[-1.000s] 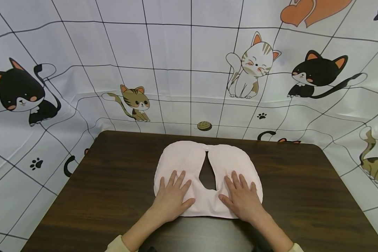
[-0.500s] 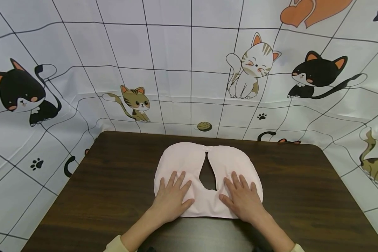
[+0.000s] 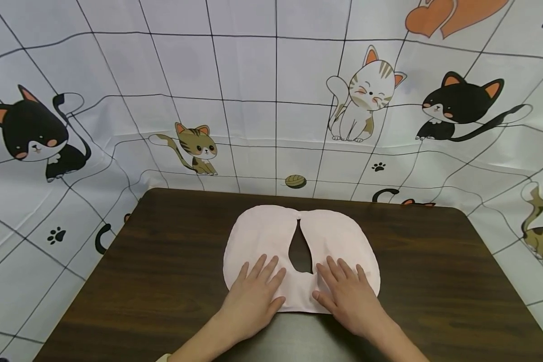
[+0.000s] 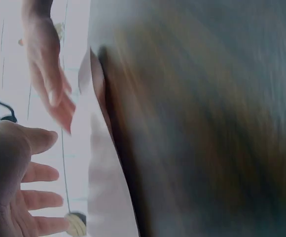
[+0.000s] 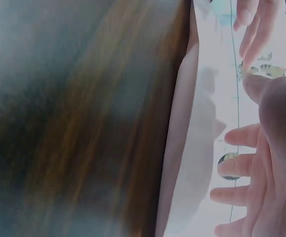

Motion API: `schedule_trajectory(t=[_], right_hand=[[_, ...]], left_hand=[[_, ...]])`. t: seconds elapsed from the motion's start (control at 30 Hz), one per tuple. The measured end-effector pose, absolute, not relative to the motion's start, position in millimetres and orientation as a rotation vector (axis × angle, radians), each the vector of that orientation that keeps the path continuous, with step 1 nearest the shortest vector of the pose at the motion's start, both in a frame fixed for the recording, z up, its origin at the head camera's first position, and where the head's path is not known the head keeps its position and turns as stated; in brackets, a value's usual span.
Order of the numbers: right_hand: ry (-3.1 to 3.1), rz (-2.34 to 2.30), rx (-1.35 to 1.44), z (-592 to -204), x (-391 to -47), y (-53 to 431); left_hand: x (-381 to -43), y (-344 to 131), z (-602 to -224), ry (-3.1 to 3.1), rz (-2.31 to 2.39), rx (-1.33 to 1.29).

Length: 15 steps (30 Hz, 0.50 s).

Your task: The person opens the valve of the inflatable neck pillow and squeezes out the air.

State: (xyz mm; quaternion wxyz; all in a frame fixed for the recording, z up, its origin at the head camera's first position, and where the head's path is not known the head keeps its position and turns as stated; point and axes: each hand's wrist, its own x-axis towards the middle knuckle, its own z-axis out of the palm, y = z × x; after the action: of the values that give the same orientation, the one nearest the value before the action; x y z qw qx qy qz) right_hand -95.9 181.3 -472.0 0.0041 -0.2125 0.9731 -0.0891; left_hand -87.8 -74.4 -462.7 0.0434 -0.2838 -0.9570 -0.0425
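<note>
A pale pink U-shaped neck pillow lies flat on the dark wooden table, its two ends meeting at the far side around a teardrop-shaped gap. My left hand is over the pillow's near left part, fingers spread and straight. Over the near right part is my right hand, also with spread fingers. Both wrist views show a space between the fingertips and the pillow, so the hands hover just above it, palms down. Neither hand holds anything.
The brown wood-grain table has rounded far corners. Behind it and at both sides hangs a white sheet with black grid lines, printed cats, paw prints and hearts.
Both hands have come up off the pillow and drawn slightly back toward me, uncovering more of it. The pillow stays put on the table; the head view has shifted a little.
</note>
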Motion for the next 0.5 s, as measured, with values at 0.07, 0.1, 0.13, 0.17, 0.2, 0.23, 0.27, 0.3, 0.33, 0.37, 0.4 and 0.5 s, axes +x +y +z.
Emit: schedule_trajectory(t=[0.07,0.1,0.13,0.17,0.2,0.23,0.27,0.3,0.33,0.37,0.4,0.5], right_hand=[[3.043,-0.284,-0.716,-470,-92,179],[3.04,-0.284,-0.742,-470,-89,178],[3.034,-0.285,-0.766,-470,-87,177],[3.028,-0.295,-0.789,-470,-85,175],[3.024,-0.3,-0.811,-470,-82,174],[3.022,-0.306,-0.833,-471,-80,172],[3.018,-0.316,-0.853,-471,-78,170],[3.013,-0.32,-0.869,-472,-76,169],[3.008,-0.322,-0.886,-474,-74,167],[3.008,-0.318,-0.899,-476,-72,166],[3.008,-0.307,-0.913,-478,-71,164],[2.997,-0.28,-0.933,-483,-68,162]], left_hand=[[-82,-69,-463,-2.901,-0.083,-0.914],[-80,-67,-462,-2.893,-0.073,-0.937],[-77,-64,-463,-2.887,-0.066,-0.959],[-75,-62,-462,-2.885,-0.069,-0.98],[-73,-60,-462,-2.885,-0.072,-0.998],[-71,-59,-462,-2.883,-0.074,-1.014],[-70,-58,-463,-2.883,-0.075,-1.026],[-69,-57,-463,-2.884,-0.074,-1.037],[-68,-56,-464,-2.885,-0.073,-1.045],[-68,-55,-465,-2.885,-0.067,-1.05],[-68,-55,-467,-2.886,-0.059,-1.052],[-69,-54,-472,-2.896,-0.038,-1.056]])
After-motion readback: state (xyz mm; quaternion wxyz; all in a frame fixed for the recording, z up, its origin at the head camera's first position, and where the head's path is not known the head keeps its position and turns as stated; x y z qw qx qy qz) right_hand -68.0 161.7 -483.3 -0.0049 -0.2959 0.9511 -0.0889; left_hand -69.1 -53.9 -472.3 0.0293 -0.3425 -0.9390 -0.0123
